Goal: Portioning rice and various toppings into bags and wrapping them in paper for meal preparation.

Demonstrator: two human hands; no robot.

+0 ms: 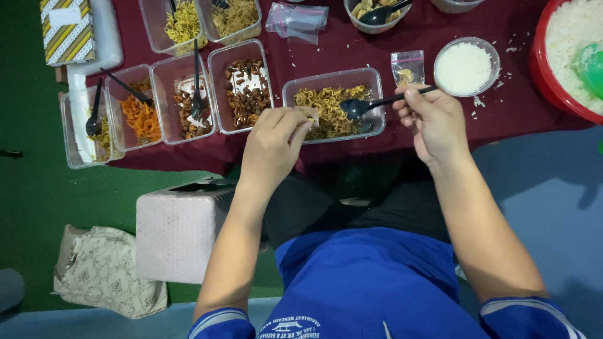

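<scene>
Blue shirt fabric [370,282] fills the bottom of the view, with both bare forearms reaching up from it toward the table.

Left hand [273,147]: fingers curled together, fingertips pinching a small clear bag [308,114] at its mouth, over the near left edge of the noodle tray [331,105]. The bag looks thin, limp and very light; it is likely to collapse or slip unless held by the rim with the opening kept apart.

Right hand [430,116]: closed in a pinch on the handle end of a black spoon [377,104]. The spoon runs left, its bowl resting over the noodles inside the tray. The spoon appears rigid and light; the far-end grip gives reach but little leverage on a loaded bowl. The noodles look soft and tangled, apt to trail off the spoon.

Surroundings: a filled small bag [407,68] and a round bowl of rice [466,66] lie just beyond the right hand. Trays of fried sides [242,85] stand left of the noodle tray on the dark red cloth [352,47]. A large red rice basin [568,56] sits at the far right.
</scene>
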